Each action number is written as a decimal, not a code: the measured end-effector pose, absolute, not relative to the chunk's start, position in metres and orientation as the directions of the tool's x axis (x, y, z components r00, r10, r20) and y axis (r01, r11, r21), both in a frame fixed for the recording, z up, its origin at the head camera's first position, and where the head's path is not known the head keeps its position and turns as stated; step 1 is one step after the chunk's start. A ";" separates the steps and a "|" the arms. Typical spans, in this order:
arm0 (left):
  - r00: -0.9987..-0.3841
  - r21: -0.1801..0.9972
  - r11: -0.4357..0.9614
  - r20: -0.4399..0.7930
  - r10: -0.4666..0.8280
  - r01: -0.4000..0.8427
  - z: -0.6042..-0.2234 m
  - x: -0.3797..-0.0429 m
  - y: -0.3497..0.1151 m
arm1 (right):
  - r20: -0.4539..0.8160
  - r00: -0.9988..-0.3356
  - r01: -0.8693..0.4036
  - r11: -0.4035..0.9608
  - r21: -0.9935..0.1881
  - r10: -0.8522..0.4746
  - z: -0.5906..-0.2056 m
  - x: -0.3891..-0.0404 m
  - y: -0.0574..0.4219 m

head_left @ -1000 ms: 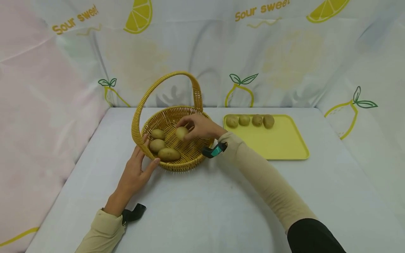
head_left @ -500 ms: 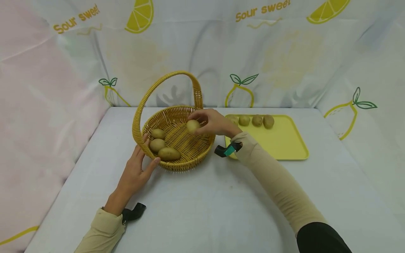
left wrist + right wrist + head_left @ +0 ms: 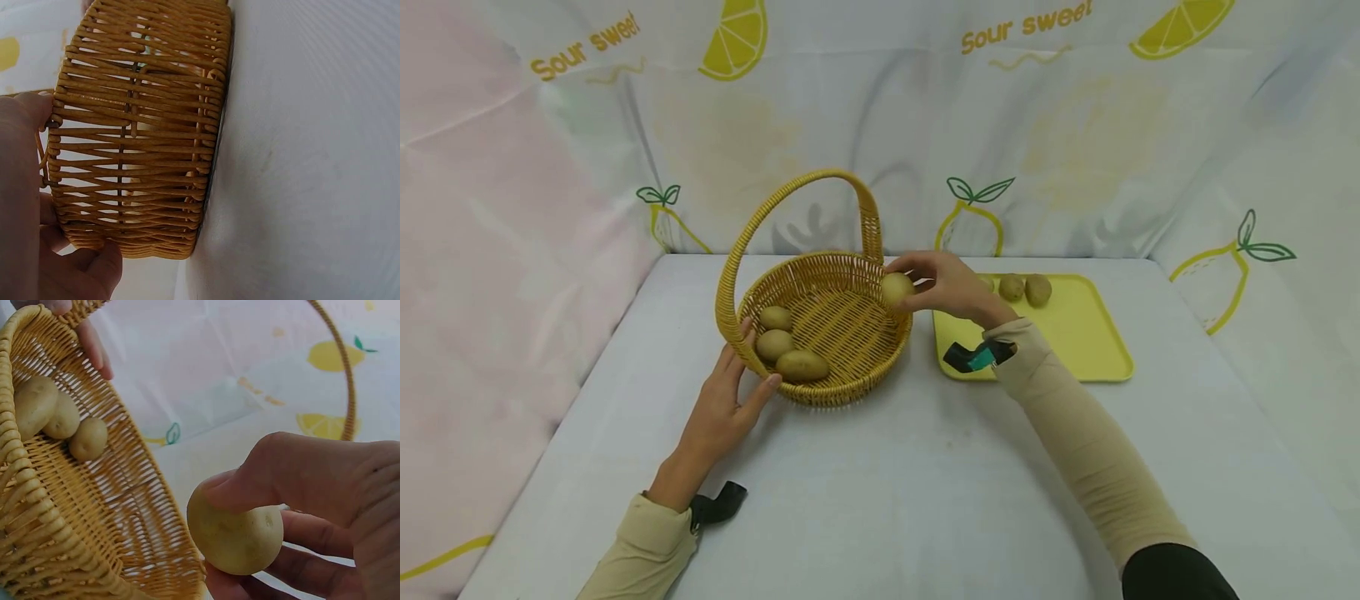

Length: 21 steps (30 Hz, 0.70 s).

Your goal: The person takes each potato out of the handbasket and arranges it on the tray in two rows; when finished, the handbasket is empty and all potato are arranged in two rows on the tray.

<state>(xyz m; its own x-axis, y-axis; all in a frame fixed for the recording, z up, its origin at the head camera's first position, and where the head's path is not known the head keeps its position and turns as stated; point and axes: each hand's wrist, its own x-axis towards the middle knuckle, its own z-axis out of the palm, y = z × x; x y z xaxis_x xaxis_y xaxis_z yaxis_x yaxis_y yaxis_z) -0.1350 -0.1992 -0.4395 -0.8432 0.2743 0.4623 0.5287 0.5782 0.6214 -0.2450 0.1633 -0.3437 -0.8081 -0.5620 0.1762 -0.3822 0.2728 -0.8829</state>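
Note:
My right hand (image 3: pixel 943 287) pinches a small round potato (image 3: pixel 234 531) between thumb and fingers, at the right rim of the woven wicker basket (image 3: pixel 861 333). Inside the basket, three potatoes (image 3: pixel 801 365) lie together along its left side. At the left rim, my left hand (image 3: pixel 718 412) grips the basket below the handle (image 3: pixel 726 287), its thumb at the front edge. Close up in the left wrist view, the fingers (image 3: pixel 103 269) curl against the wicker wall (image 3: pixel 144 144).
A yellow tray (image 3: pixel 1060 350) lies right of the basket, with potatoes (image 3: pixel 1038 290) in a row along its back edge, partly hidden by my right hand. A printed lemon cloth (image 3: pixel 895 125) hangs behind the white table (image 3: pixel 880 500).
The right hand has lifted the potato from the basket's middle and carried it right, to the rim nearest the tray. My left hand and the other potatoes stay where they were.

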 end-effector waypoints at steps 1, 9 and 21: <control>-0.845 0.623 0.579 0.459 0.274 0.526 -0.440 -0.135 -0.199 | 0.175 -0.816 -0.378 0.279 -0.883 -0.550 -0.343 -0.242 0.167; -0.852 0.624 0.587 0.446 0.275 0.516 -0.439 -0.136 -0.200 | 0.158 -0.882 -0.321 0.320 -0.892 -0.444 -0.340 -0.228 0.198; -0.843 0.606 0.596 0.460 0.279 0.528 -0.439 -0.135 -0.199 | 0.168 -0.939 -0.270 0.340 -0.901 -0.301 -0.341 -0.220 0.251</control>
<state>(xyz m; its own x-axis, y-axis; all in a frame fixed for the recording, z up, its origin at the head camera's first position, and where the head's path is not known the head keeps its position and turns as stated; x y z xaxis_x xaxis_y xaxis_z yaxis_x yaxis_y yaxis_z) -0.1347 -0.1993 -0.4386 -0.8429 0.2791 0.4600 0.5277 0.5956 0.6056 -0.2202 0.2508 -0.3409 -0.9387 -0.3011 0.1677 -0.2701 0.3405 -0.9006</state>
